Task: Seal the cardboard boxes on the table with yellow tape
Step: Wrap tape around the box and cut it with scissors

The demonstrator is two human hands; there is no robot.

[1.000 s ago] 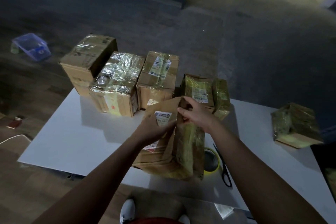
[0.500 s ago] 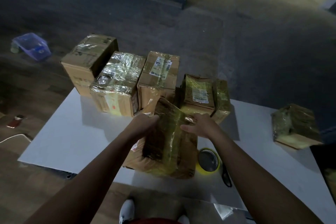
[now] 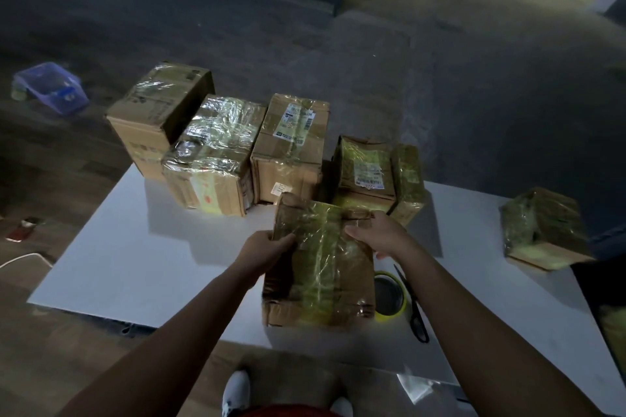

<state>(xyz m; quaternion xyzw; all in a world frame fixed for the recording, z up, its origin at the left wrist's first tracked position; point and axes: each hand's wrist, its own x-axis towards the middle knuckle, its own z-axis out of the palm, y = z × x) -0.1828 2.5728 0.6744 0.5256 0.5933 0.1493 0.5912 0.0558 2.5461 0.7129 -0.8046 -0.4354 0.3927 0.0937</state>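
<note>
Head view only. Gripping near box [image 3: 321, 267] with both hands: left hand [image 3: 267, 249] curled round left edge, right hand [image 3: 376, 234] clasping far right edge. Sits flat on tabletop [image 3: 152, 264], close to front edge, yellow tape already across top. Tape roll [image 3: 389, 298] just right of it, scissors [image 3: 415, 308] beside that, neither held. Behind: row of four boxes [image 3: 291, 145], glossy with tape or film. One more wrapped box [image 3: 542, 227] far right, well apart. Looks mostly done. Probably finishing or checking this one. Can't tell about hidden seams.
</note>
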